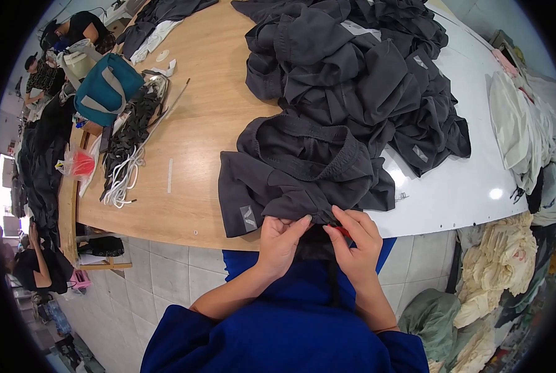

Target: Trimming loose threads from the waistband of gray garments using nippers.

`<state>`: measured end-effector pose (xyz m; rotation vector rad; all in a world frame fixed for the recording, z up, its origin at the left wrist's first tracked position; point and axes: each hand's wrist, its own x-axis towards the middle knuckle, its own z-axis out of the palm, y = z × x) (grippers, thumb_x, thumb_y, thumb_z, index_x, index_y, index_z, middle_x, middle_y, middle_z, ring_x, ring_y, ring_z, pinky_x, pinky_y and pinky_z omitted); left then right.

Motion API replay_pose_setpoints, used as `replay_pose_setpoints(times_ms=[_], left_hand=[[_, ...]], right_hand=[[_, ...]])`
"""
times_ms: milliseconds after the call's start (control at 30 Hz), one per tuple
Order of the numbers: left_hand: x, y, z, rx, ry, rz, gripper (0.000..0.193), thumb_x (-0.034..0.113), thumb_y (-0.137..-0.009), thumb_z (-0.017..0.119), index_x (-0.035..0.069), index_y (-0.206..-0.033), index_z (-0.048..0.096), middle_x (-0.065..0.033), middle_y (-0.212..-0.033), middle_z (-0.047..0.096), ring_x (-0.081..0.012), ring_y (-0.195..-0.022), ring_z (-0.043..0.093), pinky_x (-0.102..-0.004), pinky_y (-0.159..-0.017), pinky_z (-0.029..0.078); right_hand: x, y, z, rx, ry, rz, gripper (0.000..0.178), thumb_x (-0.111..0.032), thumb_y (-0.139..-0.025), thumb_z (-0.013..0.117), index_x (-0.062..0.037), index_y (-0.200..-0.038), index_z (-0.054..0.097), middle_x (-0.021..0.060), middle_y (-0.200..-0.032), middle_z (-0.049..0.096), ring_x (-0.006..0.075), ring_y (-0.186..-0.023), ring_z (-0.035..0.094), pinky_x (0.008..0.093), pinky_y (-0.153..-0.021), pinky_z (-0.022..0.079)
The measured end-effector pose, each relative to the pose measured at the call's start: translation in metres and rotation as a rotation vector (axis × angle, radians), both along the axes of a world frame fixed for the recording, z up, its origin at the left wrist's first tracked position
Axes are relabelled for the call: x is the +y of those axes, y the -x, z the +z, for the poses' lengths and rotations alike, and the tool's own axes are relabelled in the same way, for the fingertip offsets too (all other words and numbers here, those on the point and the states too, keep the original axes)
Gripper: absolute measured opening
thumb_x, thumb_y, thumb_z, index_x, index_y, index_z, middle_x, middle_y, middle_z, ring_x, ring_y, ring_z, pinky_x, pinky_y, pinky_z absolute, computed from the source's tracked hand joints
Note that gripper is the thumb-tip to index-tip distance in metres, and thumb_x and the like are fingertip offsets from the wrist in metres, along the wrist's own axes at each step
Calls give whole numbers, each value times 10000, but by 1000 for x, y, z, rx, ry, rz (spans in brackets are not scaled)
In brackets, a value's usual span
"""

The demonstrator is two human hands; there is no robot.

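A pair of dark grey shorts (pixel 290 180) lies at the near edge of the table, its gathered elastic waistband facing up and a light patch on the left leg. My left hand (pixel 281 242) pinches the shorts' near edge between thumb and fingers. Close beside it on the right, my right hand (pixel 357 245) is closed at the same edge. A small red tool (pixel 343 231) shows between its thumb and fingers; its working end is hidden, so its kind is unclear.
A large heap of dark grey garments (pixel 346 81) covers the table's far side. At left lie white cords (pixel 125 177), black straps and a teal bag (pixel 107 90). Cream cloth (pixel 498 267) is piled right of the table. Other people (pixel 82 31) are at far left.
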<state>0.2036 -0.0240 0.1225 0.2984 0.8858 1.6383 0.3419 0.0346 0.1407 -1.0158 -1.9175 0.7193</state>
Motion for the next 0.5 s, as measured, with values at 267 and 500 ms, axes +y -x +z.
replay_pose_setpoints(times_ms=[267,500], left_hand=[[2,-1,-2,14,-4,17,266,-14,-875,543,5,-1139,523,-114,-1099,621,-167,-1024,589,-322,-926,444],[4,-2,4,-36,39,20,241,-12,-876,542,25,-1114,529,-100,-1092,625,-165,-1028,588,-321,-928,443]], right_hand=[[0,2,-2,12,-6,-15,342,-58,-641,758,-55,-977,694,67,-845,628,196,-691,571,275,-621,424],[5,3,-3,-11,-126,-20,322,-50,-641,756,-52,-958,698,67,-814,625,198,-663,573,276,-582,429]])
